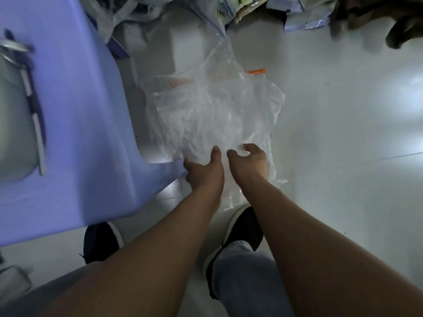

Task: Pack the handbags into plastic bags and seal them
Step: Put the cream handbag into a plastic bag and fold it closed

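Note:
A heap of clear plastic bags (210, 110) lies on the pale floor in the middle of the view. Both of my arms reach down to its near edge. My left hand (202, 169) rests on the plastic with thumb and fingers spread. Just to its right, my right hand (250, 162) hovers at the plastic with loosely curled fingers and nothing visibly pinched. At the far left a silver-grey handbag (12, 115) with a dark and white strap (34, 106) lies on a purple plastic stool (80, 124).
An orange strip (257, 71) shows at the heap's far edge. Packed bags and wrapped goods (229, 8) pile up along the top, and a dark brown item (398, 28) sits top right. My black shoes (242, 227) stand just below the heap.

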{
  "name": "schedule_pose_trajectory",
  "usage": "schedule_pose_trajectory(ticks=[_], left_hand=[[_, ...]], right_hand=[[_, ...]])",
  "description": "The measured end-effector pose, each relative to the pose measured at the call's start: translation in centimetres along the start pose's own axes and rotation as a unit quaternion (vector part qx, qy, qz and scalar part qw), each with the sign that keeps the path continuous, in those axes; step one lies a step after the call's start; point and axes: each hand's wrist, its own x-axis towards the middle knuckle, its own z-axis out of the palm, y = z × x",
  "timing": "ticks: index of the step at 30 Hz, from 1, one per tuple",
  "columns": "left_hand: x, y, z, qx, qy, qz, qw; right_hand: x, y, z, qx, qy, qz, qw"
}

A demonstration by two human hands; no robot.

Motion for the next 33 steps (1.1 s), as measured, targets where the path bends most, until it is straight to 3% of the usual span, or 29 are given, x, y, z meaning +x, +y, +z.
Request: schedule_pose_trajectory(ticks=[2,6,9,12,15,18,23,27,31,33], left_hand=[[-2.3,0.9,-0.7,-0.028,-0.027,-0.022,0.999],[-7.5,3.2,-2.6,0.109,-0.069,0.148,0.981],[-11.3,6.6,-5.8,0.152,-0.101,0.216,0.959],[-14.3,10.3,-10.4,0.233,-0.053,0.313,0.919],[-16.9,14.1,-15.9,0.303,0.041,0.39,0.869],[-18.9,17.4,-21.5,0.331,0.094,0.378,0.86],[-19.1,19.5,-29.5,0.31,0.149,0.363,0.866],[-17.6,18.5,-35.7,0.32,0.178,0.345,0.864],[-15.8,16.6,-41.4,0.344,0.173,0.305,0.871],[-15.0,15.7,-43.6,0.349,0.182,0.298,0.87]], right_hand=[[-2.5,0.2,-2.1,0.006,0.0,-0.002,1.0],[-7.6,-0.3,-5.4,0.03,0.001,0.028,0.999],[-11.3,-3.2,-8.1,0.059,0.037,0.061,0.996],[-14.1,-7.2,-10.8,0.032,0.11,0.028,0.993],[-16.8,-12.0,-12.1,-0.053,0.113,-0.077,0.989],[-19.7,-16.8,-11.4,-0.068,0.092,-0.146,0.983],[-23.6,-22.0,-7.1,0.02,0.019,-0.155,0.988],[-26.2,-23.3,-1.9,-0.054,0.018,-0.199,0.978],[-28.3,-23.2,2.8,-0.023,-0.007,-0.221,0.975],[-29.3,-22.9,4.8,-0.066,-0.014,-0.243,0.968]])
